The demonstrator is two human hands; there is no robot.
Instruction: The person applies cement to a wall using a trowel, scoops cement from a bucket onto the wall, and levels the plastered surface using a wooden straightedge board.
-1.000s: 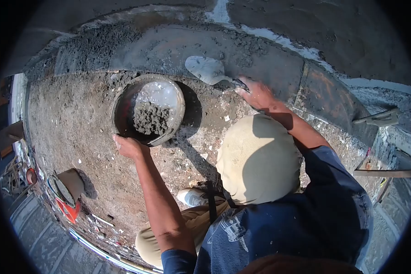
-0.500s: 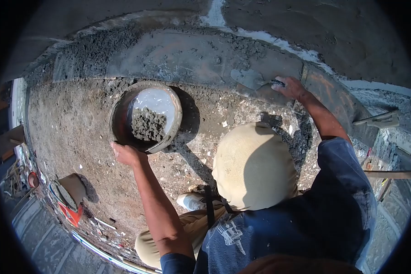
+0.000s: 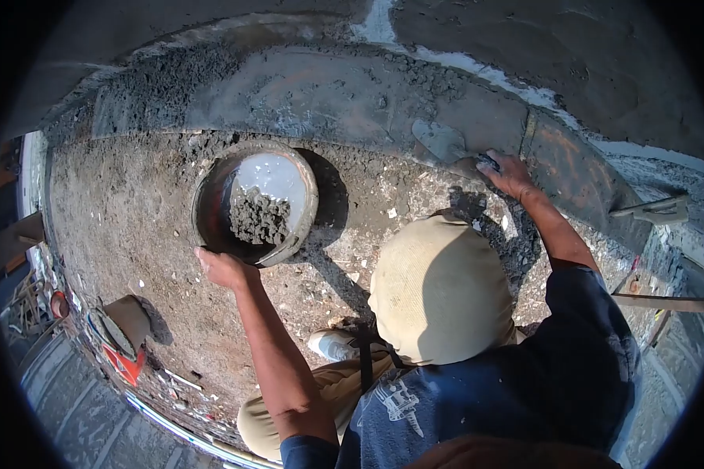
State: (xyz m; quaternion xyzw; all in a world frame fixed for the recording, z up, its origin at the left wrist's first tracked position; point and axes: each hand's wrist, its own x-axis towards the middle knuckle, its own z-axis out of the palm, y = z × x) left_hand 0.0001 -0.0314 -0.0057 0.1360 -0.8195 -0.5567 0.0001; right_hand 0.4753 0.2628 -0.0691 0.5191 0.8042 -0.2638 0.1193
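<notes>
My left hand (image 3: 225, 268) is closed on the lower left rim of a round bucket (image 3: 310, 187), which holds grey lumpy mortar (image 3: 260, 217) and pale liquid. The bucket is tilted. On the right, my right hand (image 3: 508, 173) is closed round the dark handle of a trowel (image 3: 440, 141). Its blade points to the upper left and lies against the lower part of a wet grey mortar band (image 3: 328, 94).
Rough ground (image 3: 133, 211) carries small debris. A second bucket (image 3: 127, 322) lies at the lower left beside a red object (image 3: 125, 363). A flat tool (image 3: 653, 209) rests at the right. A rounded beige cloth shape (image 3: 442, 289) fills the lower middle.
My right hand has moved right and slightly down with the trowel since one second ago, taking the blade from above the bucket's right side. My left hand keeps its hold on the bucket.
</notes>
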